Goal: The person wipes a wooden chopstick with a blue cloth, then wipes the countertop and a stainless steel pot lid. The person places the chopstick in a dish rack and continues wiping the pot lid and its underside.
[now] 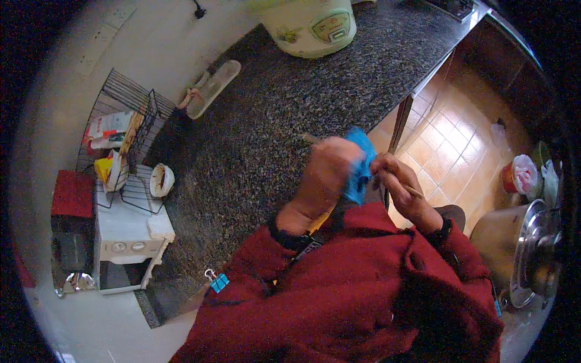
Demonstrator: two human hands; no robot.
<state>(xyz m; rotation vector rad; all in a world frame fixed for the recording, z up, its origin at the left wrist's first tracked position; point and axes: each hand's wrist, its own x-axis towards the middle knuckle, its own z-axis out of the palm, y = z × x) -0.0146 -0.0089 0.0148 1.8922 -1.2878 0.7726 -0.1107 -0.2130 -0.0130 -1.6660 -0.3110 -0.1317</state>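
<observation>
My left hand (333, 165), blurred, is closed around one side of a crumpled blue cloth (358, 181), just past the counter's front edge. A thin, light brown stick-like end (310, 138) pokes out beyond its knuckles. My right hand (401, 183) grips a slim wooden-looking stick (412, 191) against the other side of the cloth, its tail crossing the fingers. Whether both ends belong to one stick is hidden by the hands and cloth. Both hands are in front of my chest, close together.
A speckled dark stone countertop (254, 149) carries a pale green rice cooker (313, 31), a long shallow tray (213, 90), a black wire rack (152, 104), a small white bowl (162, 180) and a white countertop oven (125, 240). To the right stand a large lidded metal pot (504, 249) and a red container (510, 177).
</observation>
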